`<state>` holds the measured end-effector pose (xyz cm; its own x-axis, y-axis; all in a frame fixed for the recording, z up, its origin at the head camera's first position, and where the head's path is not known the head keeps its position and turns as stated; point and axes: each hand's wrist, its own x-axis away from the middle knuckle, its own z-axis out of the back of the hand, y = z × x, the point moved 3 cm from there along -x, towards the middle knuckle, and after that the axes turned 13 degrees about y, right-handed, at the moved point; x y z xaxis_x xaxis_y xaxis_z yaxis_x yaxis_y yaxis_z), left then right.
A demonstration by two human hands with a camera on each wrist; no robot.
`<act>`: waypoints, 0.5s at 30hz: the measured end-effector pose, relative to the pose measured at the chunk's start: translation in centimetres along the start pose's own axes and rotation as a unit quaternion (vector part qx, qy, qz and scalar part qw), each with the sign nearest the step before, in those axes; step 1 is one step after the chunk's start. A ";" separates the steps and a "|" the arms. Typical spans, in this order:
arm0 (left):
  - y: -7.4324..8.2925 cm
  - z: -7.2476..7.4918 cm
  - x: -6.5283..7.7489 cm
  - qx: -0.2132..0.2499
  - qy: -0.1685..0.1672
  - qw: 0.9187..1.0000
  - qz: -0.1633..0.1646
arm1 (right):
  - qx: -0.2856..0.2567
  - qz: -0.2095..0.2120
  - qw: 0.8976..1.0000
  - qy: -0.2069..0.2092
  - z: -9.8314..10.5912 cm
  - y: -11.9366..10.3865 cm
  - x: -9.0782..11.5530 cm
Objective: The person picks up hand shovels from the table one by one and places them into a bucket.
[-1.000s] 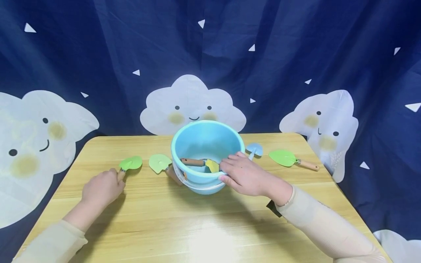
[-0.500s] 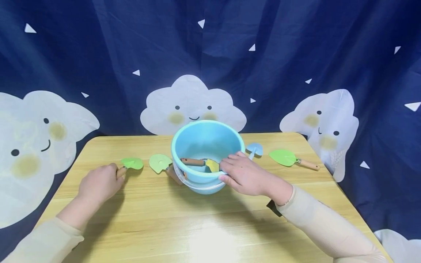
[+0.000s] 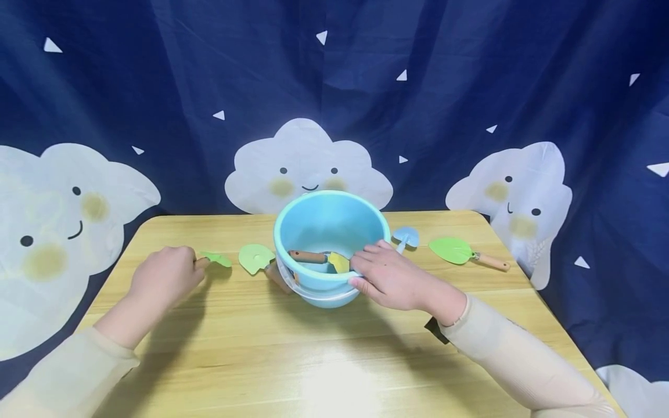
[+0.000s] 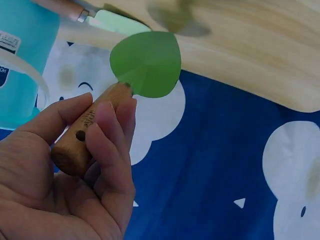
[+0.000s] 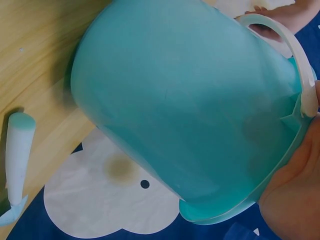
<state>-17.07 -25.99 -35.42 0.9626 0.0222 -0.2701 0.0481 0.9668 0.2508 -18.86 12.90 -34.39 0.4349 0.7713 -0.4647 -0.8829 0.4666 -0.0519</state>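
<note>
In the head view my left hand (image 3: 164, 278) holds a small garden trowel by its wooden handle, over the left part of the table. Its green blade (image 3: 218, 259) points right and looks nearly edge-on there. The left wrist view shows thumb and fingers round the wooden handle (image 4: 80, 135), with the heart-shaped blade (image 4: 147, 64) beyond. My right hand (image 3: 389, 278) grips the near right rim of a light blue bucket (image 3: 329, 217), thumb outside and fingers over the edge. Inside the bucket lies a trowel with a brown handle (image 3: 308, 256) and yellow blade.
A pale green trowel (image 3: 255, 258) lies just left of the bucket, its handle close by the bucket's side. To the right lie a blue trowel (image 3: 406, 235) and a leaf-shaped green trowel (image 3: 450, 250) on the wooden table (image 3: 235, 348). A dark blue curtain (image 3: 355, 75) hangs behind.
My left hand has lifted a little and turned, so the green trowel's blade has tipped from broadside to nearly edge-on. The right hand and bucket have stayed in place.
</note>
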 end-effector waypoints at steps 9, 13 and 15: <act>0.5 0.9 -0.6 -0.008 -0.005 1.000 -0.017 | -0.001 -0.001 1.000 0.004 -0.1 0.1 0.1; 0.9 1.3 -0.8 -0.006 0.003 0.999 -0.036 | -0.002 -0.003 1.000 0.002 -0.1 0.1 0.1; 1.2 1.6 -0.9 -0.005 0.009 0.999 -0.045 | -0.003 -0.003 1.000 0.001 -0.1 0.1 0.1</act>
<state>-17.46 -25.22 -33.41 0.9494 -0.0606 -0.3080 0.1318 0.9675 0.2157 -18.92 13.03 -34.54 0.4402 0.7673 -0.4662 -0.8812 0.4687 -0.0606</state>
